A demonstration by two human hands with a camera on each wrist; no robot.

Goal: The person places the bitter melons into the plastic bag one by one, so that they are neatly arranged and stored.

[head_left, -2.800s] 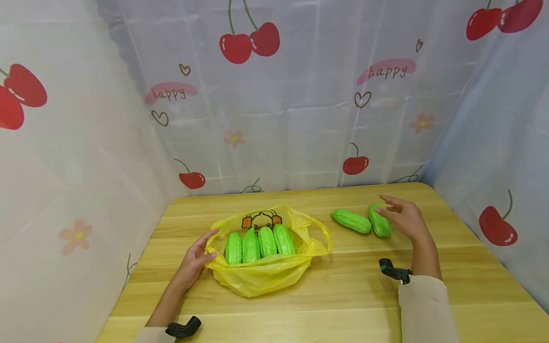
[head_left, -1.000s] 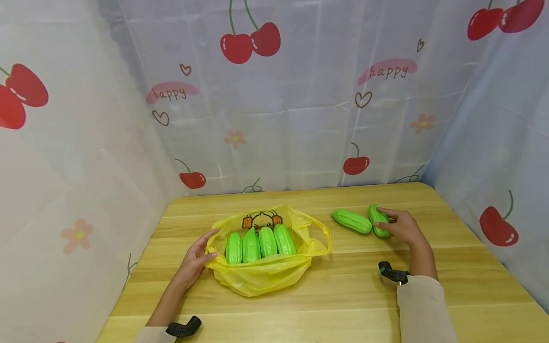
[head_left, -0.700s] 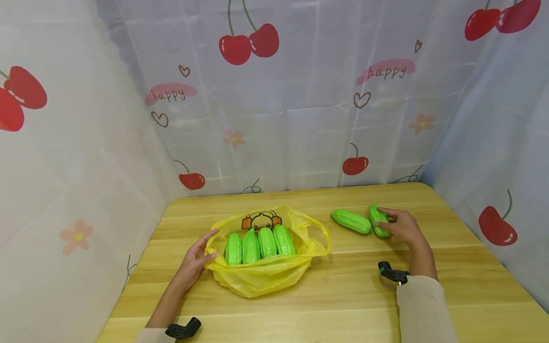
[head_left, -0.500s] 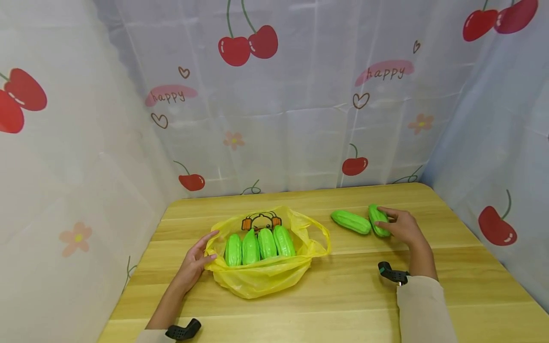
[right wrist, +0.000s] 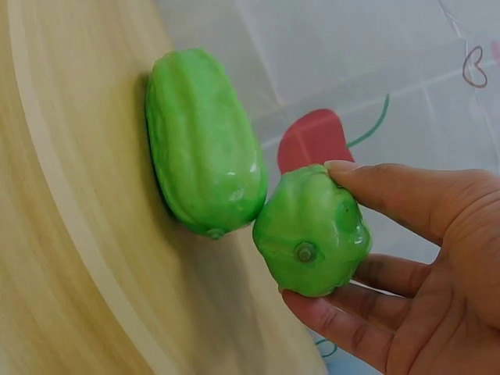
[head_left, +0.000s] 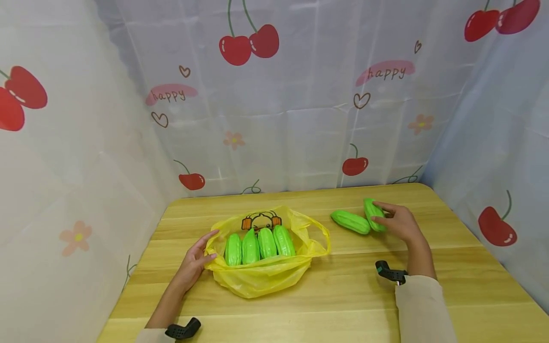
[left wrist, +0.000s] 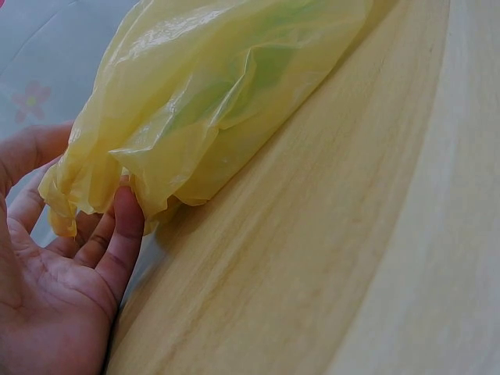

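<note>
Pinched between my right hand's [head_left: 403, 223] thumb and fingers is a ribbed green gourd [head_left: 372, 215] with a glossy, plastic look. The right wrist view shows the held gourd [right wrist: 308, 234] end on, its stem nub facing the camera, close beside a second gourd [right wrist: 205, 144] on the table. This second gourd [head_left: 350, 222] lies on its side left of the hand. My left hand [head_left: 192, 263] grips the left edge of a thin yellow plastic bag [head_left: 261, 281], whose mouth gapes. Several similar gourds [head_left: 267, 243] stand in a row in it. The bag [left wrist: 195, 101] hides part of the left fingers.
The light wooden table [head_left: 343, 295] has rounded far corners. Pale curtains [head_left: 300, 128] printed with cherries, hearts and "happy" hang behind it and on both sides. One bag handle [head_left: 321, 236] loops out to the right.
My right hand came down onto the right-hand gourd and took hold of it. Since half a second ago, hand and gourd have shifted slightly up and left. My left hand stays at the bag.
</note>
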